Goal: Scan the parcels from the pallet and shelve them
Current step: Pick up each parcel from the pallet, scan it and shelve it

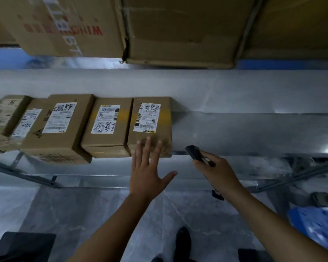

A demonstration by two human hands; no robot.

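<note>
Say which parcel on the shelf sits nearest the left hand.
The rightmost parcel in the row: the straight fingertips of the left hand lie against its front edge. The other parcels all sit further left.

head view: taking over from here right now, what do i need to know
Left hand open, straight fingers against the near face of the rightmost parcel on the metal shelf.
Right hand grips a black handheld scanner, right of that parcel.
Done: that parcel stands in line with the other labelled parcels.
Left: no pallet parcels in view; probably fetch, scan and shelve the next.
</note>
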